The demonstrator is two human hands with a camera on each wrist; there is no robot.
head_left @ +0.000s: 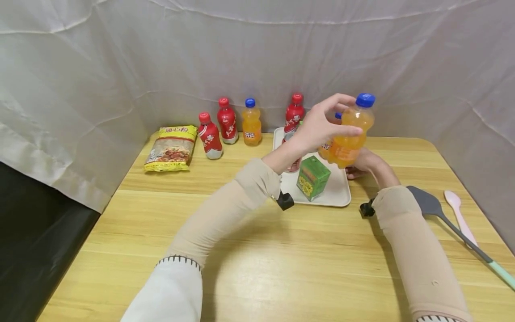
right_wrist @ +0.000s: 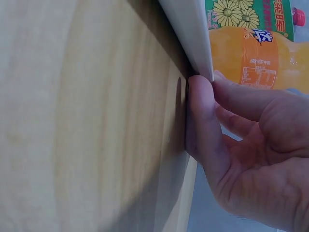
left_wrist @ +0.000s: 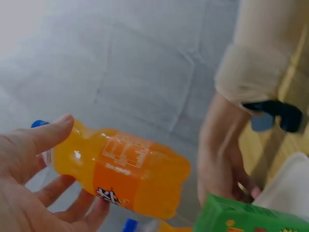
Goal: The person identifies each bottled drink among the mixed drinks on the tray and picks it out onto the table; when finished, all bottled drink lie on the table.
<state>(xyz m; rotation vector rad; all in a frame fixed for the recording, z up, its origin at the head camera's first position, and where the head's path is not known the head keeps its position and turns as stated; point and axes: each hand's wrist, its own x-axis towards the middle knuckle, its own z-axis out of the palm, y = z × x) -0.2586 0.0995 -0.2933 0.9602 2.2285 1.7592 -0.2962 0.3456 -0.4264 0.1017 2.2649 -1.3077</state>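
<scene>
My left hand grips an orange soda bottle with a blue cap around its upper part, holding it above the tray. In the left wrist view, thumb and fingers lie on either side of the bottle. At the tray's right rim, my right hand is partly hidden behind the held bottle. The right wrist view shows that hand pinching the tray's edge between thumb and fingers. On the tray stand a green drink carton, a red bottle and another orange bottle, partly covered.
Left of the tray stand an orange bottle and two red bottles, one nearer, one farther. A yellow food bag lies farther left. On the right lie a grey spatula and a pink spoon. A grey curtain hangs behind.
</scene>
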